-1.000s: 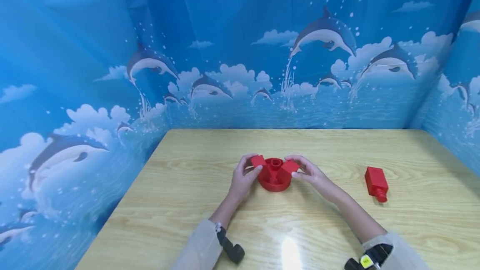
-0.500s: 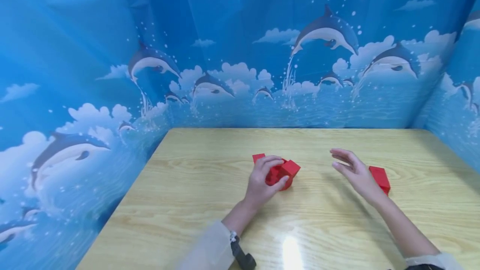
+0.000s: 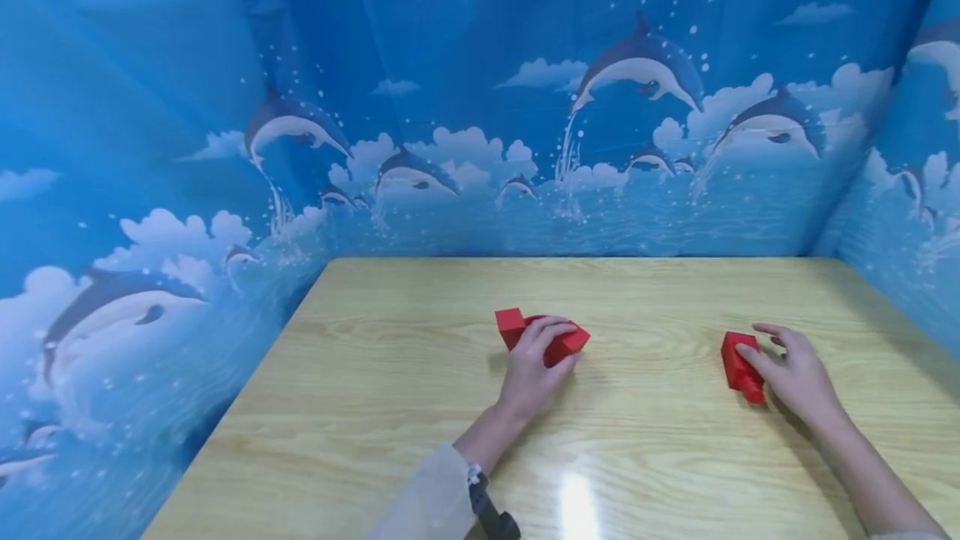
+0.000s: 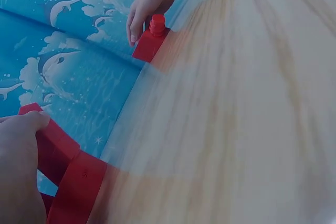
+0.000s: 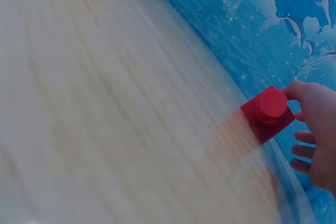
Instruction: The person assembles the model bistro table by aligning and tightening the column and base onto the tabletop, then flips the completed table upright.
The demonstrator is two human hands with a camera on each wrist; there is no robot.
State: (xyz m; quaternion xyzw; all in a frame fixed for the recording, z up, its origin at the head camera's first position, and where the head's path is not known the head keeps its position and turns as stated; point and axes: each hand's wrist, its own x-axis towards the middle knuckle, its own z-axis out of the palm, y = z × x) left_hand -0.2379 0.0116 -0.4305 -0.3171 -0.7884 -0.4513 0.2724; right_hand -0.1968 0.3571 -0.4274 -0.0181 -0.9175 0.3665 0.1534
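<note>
My left hand [image 3: 531,377] curls over the right side of a round red base and holds a red block [image 3: 567,346] fixed there. Another red block [image 3: 510,325] juts from the base's left side. In the left wrist view, fingers press the upper end of the red block [image 4: 56,145] above the curved base [image 4: 79,190]; the hand hides much of it. My right hand [image 3: 801,375] is at a separate red block with a round stepped knob [image 3: 739,363] lying on the table. Its thumb overlaps the block's top; in the right wrist view, the other fingers [image 5: 303,151] are spread beside it.
The pale wood-grain table [image 3: 420,407] runs back to a blue dolphin-print curtain [image 3: 450,107], which also rises along both sides. A wide stretch of tabletop separates the two hands. A black wrist strap [image 3: 491,511] sits on the left forearm.
The right hand has let go of the base's right block and moved right to the loose knobbed block. The left hand has shifted from the left block to the right one.
</note>
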